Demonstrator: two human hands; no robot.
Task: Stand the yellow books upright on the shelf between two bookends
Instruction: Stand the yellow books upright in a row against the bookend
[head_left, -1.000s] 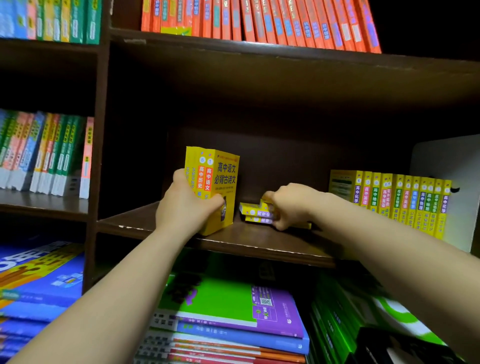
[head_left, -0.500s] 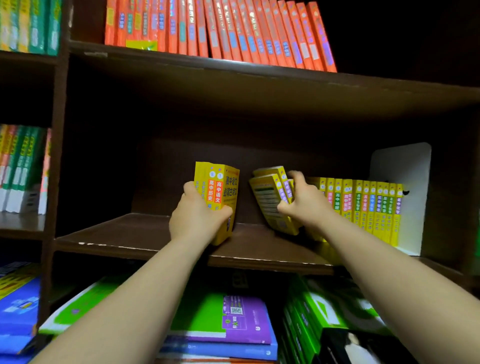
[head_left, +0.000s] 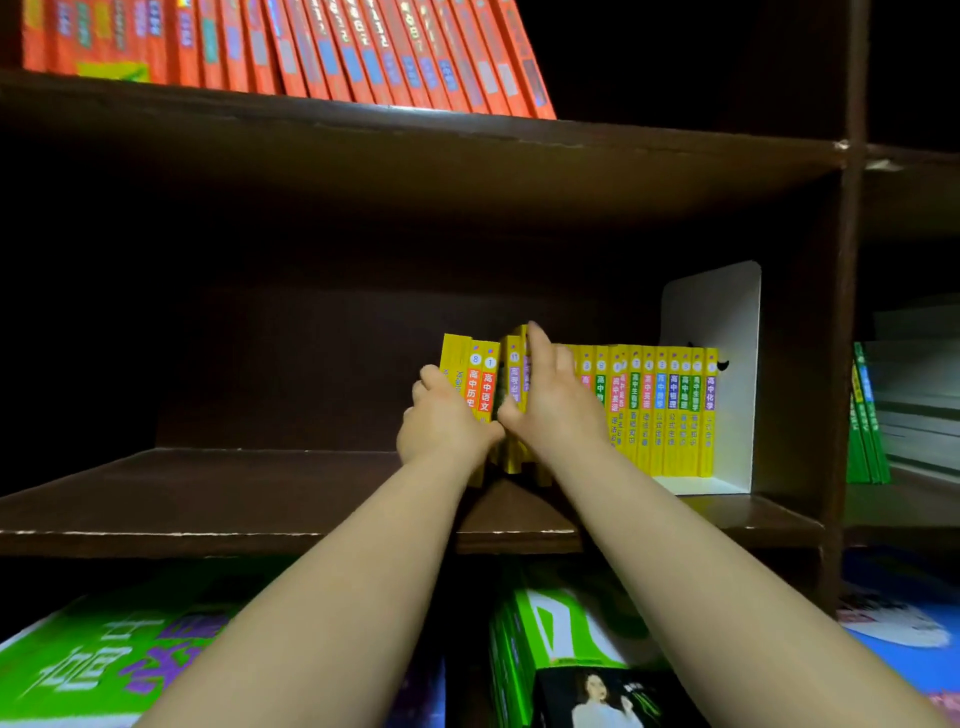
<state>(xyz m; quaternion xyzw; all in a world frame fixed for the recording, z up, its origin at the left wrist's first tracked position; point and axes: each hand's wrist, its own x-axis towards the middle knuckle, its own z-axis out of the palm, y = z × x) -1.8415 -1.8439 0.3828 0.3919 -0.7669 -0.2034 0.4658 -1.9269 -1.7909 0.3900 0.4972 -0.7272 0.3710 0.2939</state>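
- Left grip (head_left: 447, 423) is wrapped round a small yellow bundle (head_left: 480, 384): fingers curl over its outer cover on the left and the thumb lies against the spines low down. The bundle stands upright on the shelf (head_left: 234, 499), and spines numbered 8 and 1 face out.
- Right grip (head_left: 553, 405) clasps the yellow middle books (head_left: 514, 374), with the thumb low on the left and the fingers reaching up over their tops. One spine, numbered 11, shows between thumb and forefinger; the hand hides how many books it holds.
- Both grips touch at the thumbs, and a thin dark gap shows between the small yellow bundle and the yellow middle books.
- Just to the right stands the yellow row (head_left: 670, 405), upright, spines out and packed close. Its far end rests against a white bookend (head_left: 727, 322), which stands taller than the books near the compartment's right wall.
- To the left of the hands the shelf board is bare dark wood.
- On the shelf above, orange books (head_left: 322, 57) lean to the left.
- Below the shelf lie flat green books (head_left: 561, 618) and a green and purple cover (head_left: 104, 665).
- In the compartment to the right, green spines (head_left: 865, 431) stand upright.
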